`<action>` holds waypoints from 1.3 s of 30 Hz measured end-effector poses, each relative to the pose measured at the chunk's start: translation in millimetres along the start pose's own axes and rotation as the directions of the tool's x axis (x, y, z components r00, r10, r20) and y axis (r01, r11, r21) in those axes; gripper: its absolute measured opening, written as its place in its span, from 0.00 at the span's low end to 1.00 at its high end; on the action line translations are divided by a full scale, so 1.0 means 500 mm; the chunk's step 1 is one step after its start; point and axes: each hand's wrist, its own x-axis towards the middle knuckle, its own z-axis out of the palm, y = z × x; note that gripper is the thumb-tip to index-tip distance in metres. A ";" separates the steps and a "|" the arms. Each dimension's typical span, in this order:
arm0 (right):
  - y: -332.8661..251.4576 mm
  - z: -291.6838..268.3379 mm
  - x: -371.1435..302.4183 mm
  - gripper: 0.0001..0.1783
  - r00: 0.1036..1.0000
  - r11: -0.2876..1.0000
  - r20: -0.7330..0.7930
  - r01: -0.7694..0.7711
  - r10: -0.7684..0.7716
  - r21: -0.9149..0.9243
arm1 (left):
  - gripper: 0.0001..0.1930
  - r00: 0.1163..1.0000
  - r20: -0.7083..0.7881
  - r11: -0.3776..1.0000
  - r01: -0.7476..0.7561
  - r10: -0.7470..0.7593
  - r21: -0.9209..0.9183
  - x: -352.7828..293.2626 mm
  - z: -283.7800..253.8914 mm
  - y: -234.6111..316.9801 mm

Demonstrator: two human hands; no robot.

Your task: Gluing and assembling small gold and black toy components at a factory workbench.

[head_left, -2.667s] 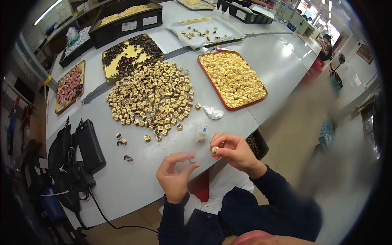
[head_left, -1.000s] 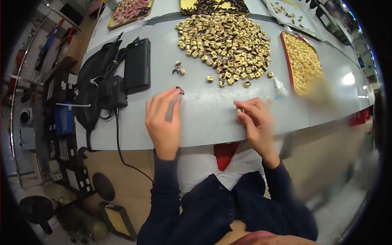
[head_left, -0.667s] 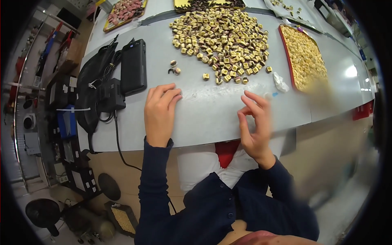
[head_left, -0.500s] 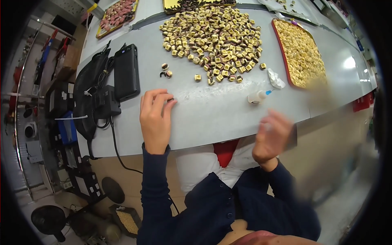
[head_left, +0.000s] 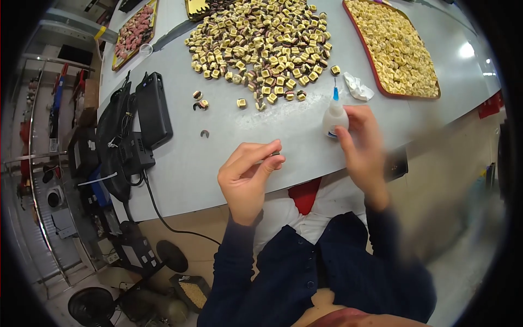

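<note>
My left hand (head_left: pixel 245 177) is closed in a pinch above the table's near part, with a small dark piece (head_left: pixel 275 153) between thumb and fingertips. The piece's exact shape is mostly hidden. To its right, my right hand (head_left: pixel 366 150) grips a small white squeeze bottle (head_left: pixel 333 118) with a blue needle tip, held upright with the tip upward. A dark C-shaped piece (head_left: pixel 205 133) lies alone on the table, left of my left hand. Beyond both hands spreads a large heap of small cream-and-dark square pieces (head_left: pixel 261 46), with a few strays (head_left: pixel 241 103) at its near edge.
A red-rimmed tray (head_left: pixel 408 97) full of cream pieces sits at the right, beside a crumpled white tissue (head_left: pixel 358 88). Black boxy devices (head_left: pixel 154 109) stand at the left, a cable (head_left: pixel 155 207) hanging over the edge. A yellow-rimmed tray (head_left: pixel 115 66) with pink pieces is far left.
My right hand has taken hold of the bottle, which was standing on the table, and lifted it. My left hand has moved right and nearer, pinching the dark piece.
</note>
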 end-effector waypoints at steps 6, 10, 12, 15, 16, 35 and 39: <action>0.008 -0.026 0.008 0.16 0.983 0.809 0.111 -0.184 0.147 0.559 | 0.11 1.000 -0.001 0.997 0.031 -0.031 -0.076 0.001 0.014 -0.005; 0.022 -0.029 0.020 0.20 0.937 0.665 0.220 -0.347 0.271 0.662 | 0.13 0.998 0.040 0.993 0.052 -0.048 -0.108 0.002 0.013 -0.002; 0.020 -0.017 0.023 0.20 0.933 0.644 0.226 -0.357 0.280 0.676 | 0.13 0.997 0.057 0.996 0.057 -0.053 -0.072 0.001 0.010 -0.009; -0.001 0.000 0.032 0.18 0.953 0.560 0.107 -0.256 0.285 0.788 | 0.12 0.999 0.027 0.999 0.046 -0.046 -0.008 0.004 0.014 -0.009; 0.002 -0.003 0.033 0.20 0.952 0.523 0.105 -0.249 0.288 0.815 | 0.12 0.998 0.027 0.999 0.050 -0.050 -0.008 0.005 0.016 -0.006; 0.004 0.029 0.032 0.24 0.976 0.646 0.144 -0.215 0.163 0.732 | 0.23 0.990 0.130 0.998 0.052 -0.047 -0.035 0.006 0.022 -0.016; 0.017 0.031 0.027 0.24 0.988 0.667 0.086 -0.152 0.130 0.729 | 0.23 0.993 0.118 0.999 0.032 -0.028 -0.039 0.003 0.027 -0.016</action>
